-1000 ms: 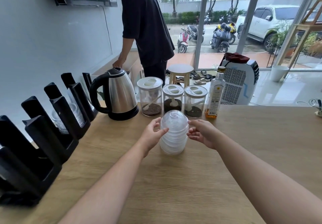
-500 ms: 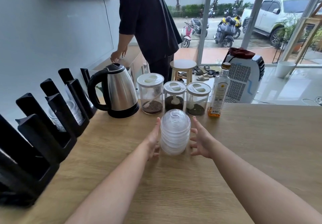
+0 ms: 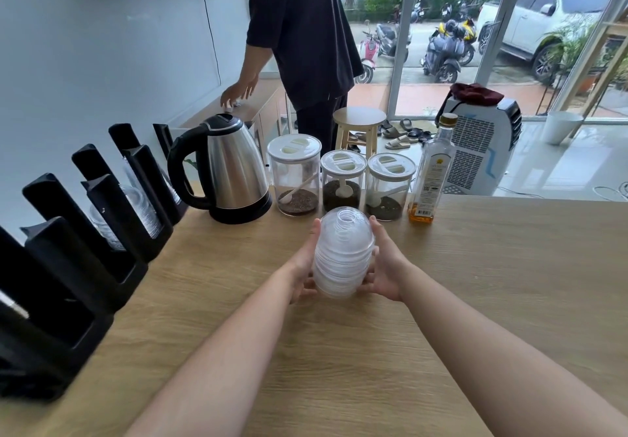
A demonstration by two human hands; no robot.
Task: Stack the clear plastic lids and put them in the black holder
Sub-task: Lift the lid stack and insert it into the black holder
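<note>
Head view. One stack of clear plastic lids (image 3: 343, 256), domed, ribbed and nested, stands upright at the middle of the wood-grain bench (image 3: 492, 294). The left hand (image 3: 304, 266) at its 9 o'clock and the right hand (image 3: 385, 266) at its 3 o'clock cup it, fingers curled round its lower part. Whether its base touches the bench cannot be told. One black holder (image 3: 102, 233), matt with upright dividers, lies at 9 o'clock, well apart. Three clear jars (image 3: 343, 182) stand at 12 o'clock, one steel kettle (image 3: 234, 168) at 11, one glass bottle (image 3: 430, 178) at 1.

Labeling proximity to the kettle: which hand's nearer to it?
Left. The left hand holds the stack of lids on its left side, toward the kettle further left; the right hand holds the stack's right side, farther away.
</note>
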